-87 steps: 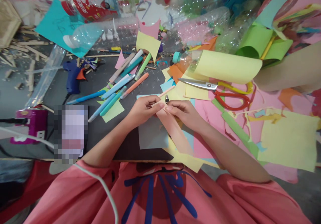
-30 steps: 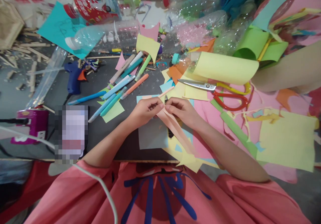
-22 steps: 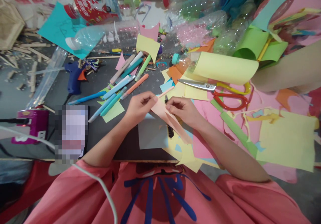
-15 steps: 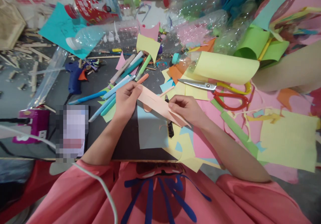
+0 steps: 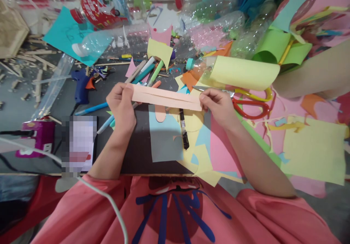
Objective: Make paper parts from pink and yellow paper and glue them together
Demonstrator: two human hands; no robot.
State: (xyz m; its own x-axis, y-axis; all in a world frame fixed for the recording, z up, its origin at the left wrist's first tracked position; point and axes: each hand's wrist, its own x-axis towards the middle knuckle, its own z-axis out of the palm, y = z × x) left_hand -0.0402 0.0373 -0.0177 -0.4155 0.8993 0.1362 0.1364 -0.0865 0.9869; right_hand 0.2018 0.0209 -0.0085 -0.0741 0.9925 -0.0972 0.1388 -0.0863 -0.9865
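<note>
A long peach paper strip (image 5: 166,97) with a dark line along its length is stretched level above the table. Its left end is pinched between the thumb and fingers of my left hand (image 5: 122,103). My right hand (image 5: 217,103) pinches the right end. Below the strip lie a black pen (image 5: 184,131), a small rounded peach piece (image 5: 160,113) and a grey-blue sheet (image 5: 164,142). Scissors with red and yellow handles (image 5: 251,110) rest just beyond my right hand, which partly covers them.
Markers (image 5: 155,73), a blue glue gun (image 5: 80,85) and a phone (image 5: 82,142) lie to the left. Plastic bottles (image 5: 117,38) fill the back. A paper-wrapped bottle (image 5: 243,73) and another person's arm (image 5: 314,73) are at the right, above paper scraps (image 5: 314,149).
My left hand has moved left and my right hand slightly right and up. The strip, slanted and bunched at its right end before, is now spread out nearly level.
</note>
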